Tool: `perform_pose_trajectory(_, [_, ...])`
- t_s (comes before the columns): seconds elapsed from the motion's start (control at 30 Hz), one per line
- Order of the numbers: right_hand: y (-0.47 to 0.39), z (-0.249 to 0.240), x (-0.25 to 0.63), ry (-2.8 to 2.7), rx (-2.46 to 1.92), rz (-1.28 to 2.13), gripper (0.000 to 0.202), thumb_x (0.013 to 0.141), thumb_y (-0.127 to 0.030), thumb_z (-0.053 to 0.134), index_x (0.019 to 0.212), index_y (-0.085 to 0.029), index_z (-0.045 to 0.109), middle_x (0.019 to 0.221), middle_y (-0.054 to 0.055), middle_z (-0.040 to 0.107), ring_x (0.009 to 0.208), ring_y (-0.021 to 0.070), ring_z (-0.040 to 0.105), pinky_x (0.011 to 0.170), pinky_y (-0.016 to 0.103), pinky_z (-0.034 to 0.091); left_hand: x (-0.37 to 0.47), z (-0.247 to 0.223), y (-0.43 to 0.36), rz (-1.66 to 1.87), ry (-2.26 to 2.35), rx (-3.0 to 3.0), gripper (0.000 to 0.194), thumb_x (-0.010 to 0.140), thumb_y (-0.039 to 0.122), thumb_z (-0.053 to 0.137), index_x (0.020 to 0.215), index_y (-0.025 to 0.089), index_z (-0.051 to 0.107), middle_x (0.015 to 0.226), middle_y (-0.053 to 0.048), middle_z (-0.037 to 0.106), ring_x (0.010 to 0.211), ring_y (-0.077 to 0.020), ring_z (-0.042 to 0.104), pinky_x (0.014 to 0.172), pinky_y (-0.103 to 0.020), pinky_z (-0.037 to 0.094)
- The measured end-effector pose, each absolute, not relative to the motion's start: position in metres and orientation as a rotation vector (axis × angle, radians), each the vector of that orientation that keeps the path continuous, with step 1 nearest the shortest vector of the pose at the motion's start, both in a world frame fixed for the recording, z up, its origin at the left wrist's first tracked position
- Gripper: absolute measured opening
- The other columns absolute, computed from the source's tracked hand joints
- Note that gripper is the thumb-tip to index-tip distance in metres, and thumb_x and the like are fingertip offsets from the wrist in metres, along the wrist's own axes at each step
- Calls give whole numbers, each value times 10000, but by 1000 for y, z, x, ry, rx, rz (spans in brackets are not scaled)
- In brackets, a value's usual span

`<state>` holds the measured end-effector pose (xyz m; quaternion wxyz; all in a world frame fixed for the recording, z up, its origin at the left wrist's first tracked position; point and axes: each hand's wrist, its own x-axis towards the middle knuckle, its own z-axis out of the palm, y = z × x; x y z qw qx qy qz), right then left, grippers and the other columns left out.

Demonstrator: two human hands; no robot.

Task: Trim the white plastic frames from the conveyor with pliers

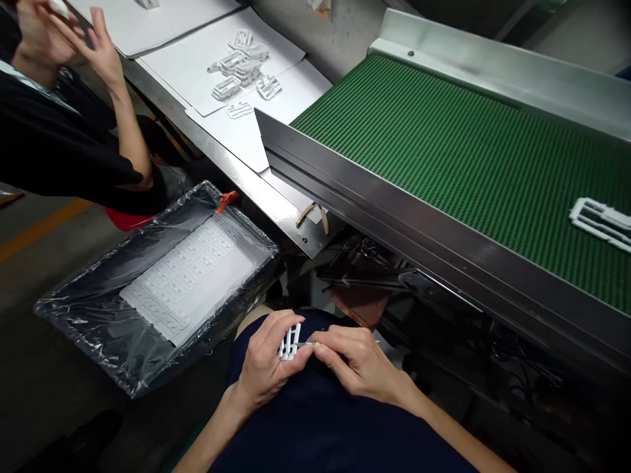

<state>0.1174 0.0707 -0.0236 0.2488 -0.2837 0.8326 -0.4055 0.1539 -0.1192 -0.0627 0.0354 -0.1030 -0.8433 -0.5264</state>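
Over my lap, my left hand (269,351) is closed around a small white plastic frame (289,342) with long slots, held tilted between thumb and fingers. My right hand (357,361) pinches a thin blade-like tool (308,343), whose narrow metal tip meets or nearly meets the right side of the frame. Fingers cover most of the tool, so its exact kind is unclear. On the white sheets of the bench lies a pile of similar white frames (241,66). Another white frame (601,220) rests on the green conveyor belt (444,157).
A bin lined with clear plastic (89,328) stands at my left, holding rows of white parts on a sheet. The conveyor's metal side rail (374,203) runs ahead of me. A pair of cutters (324,220) lies at the bench corner. A co-worker's hands (98,59) are at upper left.
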Motion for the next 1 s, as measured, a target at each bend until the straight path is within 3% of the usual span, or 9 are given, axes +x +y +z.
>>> perform_pose_trajectory(0.4, [68, -26, 126, 2372, -743, -1135, 276, 932, -269, 390, 939, -150, 639, 630, 10, 519, 560, 100, 449, 537, 242, 325, 156, -60, -114, -1530, -2559, -283, 235, 849, 242, 568, 1064, 155, 531, 970, -90, 562, 890, -198, 563, 776, -320, 480])
perform_pose_trajectory(0.67, [68, -23, 123, 2278, -813, -1169, 289, 936, -268, 373, 929, -153, 637, 633, 13, 535, 568, 106, 462, 548, 244, 339, 156, -62, -117, -1572, -2545, -269, 319, 833, 353, 588, 1072, 150, 530, 983, -100, 557, 901, -216, 562, 781, -335, 487])
perform_pose_trajectory(1.0, [64, -22, 124, 2316, -830, -1142, 285, 937, -264, 372, 937, -150, 634, 642, 13, 540, 569, 102, 463, 546, 236, 338, 158, -59, -120, -1499, -2535, -290, 276, 844, 324, 572, 1051, 147, 531, 963, -97, 566, 883, -210, 575, 773, -324, 497])
